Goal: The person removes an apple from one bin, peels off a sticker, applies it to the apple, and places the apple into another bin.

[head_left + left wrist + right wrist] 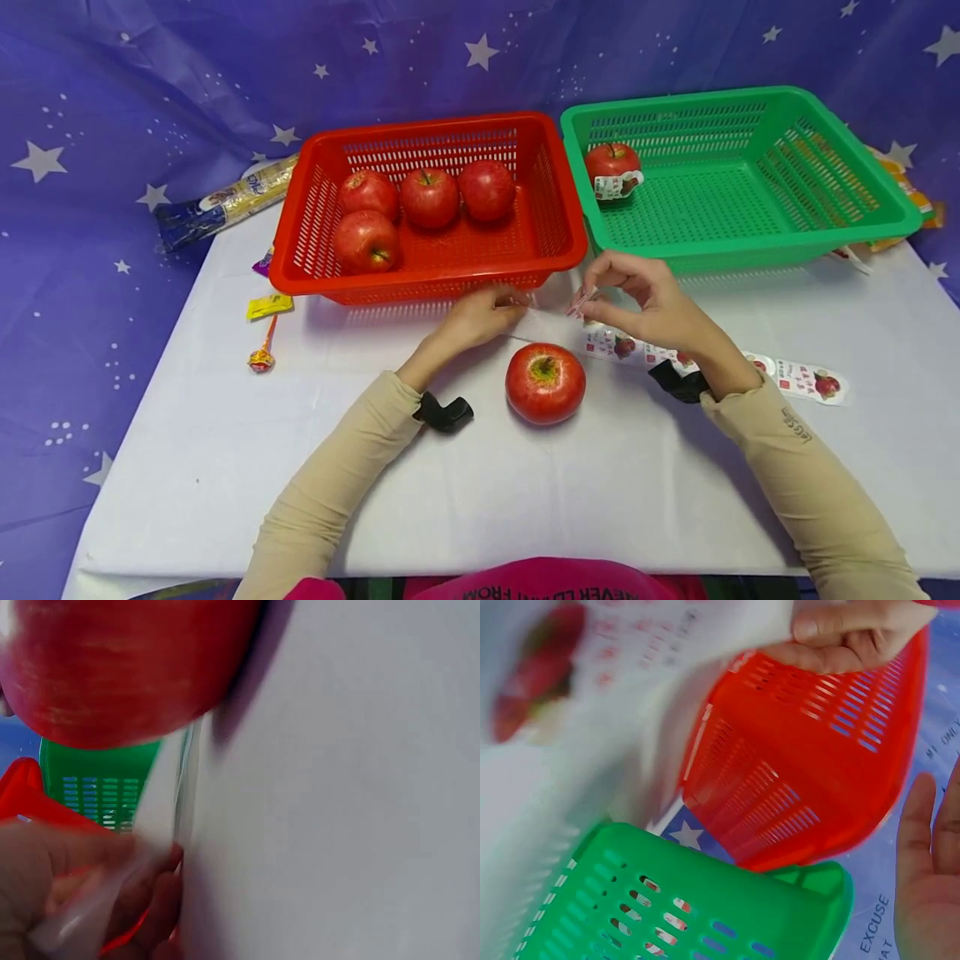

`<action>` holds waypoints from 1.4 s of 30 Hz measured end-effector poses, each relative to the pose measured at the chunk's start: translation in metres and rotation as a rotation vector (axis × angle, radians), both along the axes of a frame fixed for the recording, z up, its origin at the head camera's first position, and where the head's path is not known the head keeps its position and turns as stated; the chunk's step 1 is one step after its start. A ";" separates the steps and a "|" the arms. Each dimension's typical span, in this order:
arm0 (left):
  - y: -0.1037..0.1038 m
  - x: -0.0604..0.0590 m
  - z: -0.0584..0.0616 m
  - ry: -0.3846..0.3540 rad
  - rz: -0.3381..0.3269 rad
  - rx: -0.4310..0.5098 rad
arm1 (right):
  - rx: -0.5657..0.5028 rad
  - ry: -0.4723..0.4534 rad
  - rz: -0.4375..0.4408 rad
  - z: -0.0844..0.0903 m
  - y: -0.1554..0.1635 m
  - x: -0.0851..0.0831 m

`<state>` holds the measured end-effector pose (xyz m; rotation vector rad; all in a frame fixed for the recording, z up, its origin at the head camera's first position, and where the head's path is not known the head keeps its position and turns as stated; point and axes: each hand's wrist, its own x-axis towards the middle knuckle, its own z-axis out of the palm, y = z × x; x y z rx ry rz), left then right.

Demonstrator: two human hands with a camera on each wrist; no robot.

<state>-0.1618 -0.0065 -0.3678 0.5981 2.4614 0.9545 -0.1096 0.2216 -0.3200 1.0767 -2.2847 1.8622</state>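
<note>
My left hand (480, 321) pinches the bare end of a strip of apple stickers (813, 383) just in front of the red basket. In the left wrist view, those fingers (157, 907) hold the translucent backing (159, 802). My right hand (645, 304) pinches a sticker (583, 302) between thumb and fingertips, above the strip; it looks bent and partly lifted. A red apple (545, 383) stands on the table between the forearms, stem up. In the right wrist view a printed label (622, 645) is blurred close to the camera.
The red basket (442, 283) holds several apples (429, 198). Inside the green basket (750, 250) sits one apple (613, 158) bearing a sticker (618, 185). Noodle packet (232, 200), yellow sachet (270, 306) and lollipop (262, 358) lie at the left; more packets (903, 187) are behind the green basket.
</note>
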 end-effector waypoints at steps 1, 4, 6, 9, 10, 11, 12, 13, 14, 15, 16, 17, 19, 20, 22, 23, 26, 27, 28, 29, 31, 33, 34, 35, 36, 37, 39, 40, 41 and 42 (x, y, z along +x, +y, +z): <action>0.000 0.000 0.001 0.029 -0.054 -0.015 | -0.018 -0.021 -0.003 0.002 0.001 0.000; 0.000 0.003 0.008 0.168 -0.270 -0.067 | -0.030 -0.072 -0.003 0.004 0.002 0.000; 0.001 0.006 0.014 0.291 -0.386 -0.093 | -0.006 -0.095 0.008 0.004 0.003 0.000; 0.000 0.011 0.026 0.380 -0.451 -0.082 | 0.039 -0.119 0.034 0.005 0.004 0.001; 0.000 0.013 0.030 0.387 -0.450 -0.070 | 0.054 -0.122 0.037 0.006 0.005 0.001; 0.000 0.015 0.035 0.380 -0.449 -0.059 | 0.064 -0.127 0.039 0.007 0.005 0.002; -0.001 0.017 0.040 0.365 -0.448 -0.055 | 0.067 -0.130 0.041 0.008 0.006 0.002; -0.001 0.020 0.044 0.342 -0.450 -0.043 | 0.070 -0.129 0.039 0.009 0.007 0.002; 0.000 0.023 0.048 0.319 -0.465 -0.035 | 0.070 -0.128 0.037 0.009 0.007 0.002; 0.001 0.026 0.052 0.301 -0.486 -0.029 | 0.066 -0.130 0.035 0.010 0.008 0.003; 0.001 0.030 0.054 0.286 -0.510 -0.033 | 0.063 -0.127 0.034 0.011 0.008 0.002; 0.003 0.034 0.055 0.277 -0.544 -0.037 | 0.059 -0.126 0.033 0.011 0.008 0.002; 0.006 0.040 0.056 0.289 -0.621 -0.062 | 0.060 -0.130 0.035 0.011 0.008 0.002; 0.008 0.043 0.055 0.299 -0.656 -0.076 | 0.065 -0.135 0.039 0.011 0.008 0.002; 0.010 0.047 0.052 0.311 -0.698 -0.100 | 0.083 -0.138 0.046 0.011 0.007 0.002; 0.011 0.049 0.051 0.314 -0.709 -0.104 | 0.091 -0.138 0.049 0.011 0.007 0.002; 0.011 0.049 0.049 0.288 -0.690 -0.086 | 0.122 -0.112 0.054 0.012 0.006 0.003; 0.010 0.048 0.048 0.282 -0.680 -0.077 | 0.131 -0.099 0.057 0.013 0.006 0.003; 0.010 0.047 0.048 0.279 -0.667 -0.078 | 0.143 -0.087 0.059 0.013 0.006 0.004; 0.010 0.046 0.047 0.278 -0.653 -0.077 | 0.157 -0.081 0.062 0.014 0.006 0.004; 0.009 0.043 0.046 0.264 -0.626 -0.084 | 0.179 -0.111 0.074 0.016 0.006 0.007; 0.008 0.042 0.045 0.241 -0.586 -0.111 | 0.220 -0.135 0.083 0.018 0.006 0.009; 0.008 0.041 0.044 0.225 -0.563 -0.129 | 0.241 -0.149 0.086 0.019 0.005 0.010; 0.008 0.041 0.043 0.209 -0.546 -0.140 | 0.261 -0.162 0.089 0.020 0.005 0.011; 0.007 0.041 0.042 0.195 -0.531 -0.157 | 0.277 -0.174 0.092 0.020 0.004 0.012; 0.006 0.040 0.041 0.187 -0.522 -0.169 | 0.293 -0.169 0.093 0.021 0.004 0.012; 0.005 0.040 0.039 0.183 -0.515 -0.176 | 0.317 -0.150 0.097 0.020 0.003 0.013; 0.005 0.039 0.038 0.185 -0.521 -0.166 | 0.329 -0.136 0.099 0.020 0.002 0.012; 0.005 0.038 0.037 0.190 -0.530 -0.154 | 0.338 -0.122 0.106 0.020 0.002 0.012; 0.004 0.037 0.036 0.198 -0.538 -0.139 | 0.349 -0.102 0.117 0.019 0.001 0.011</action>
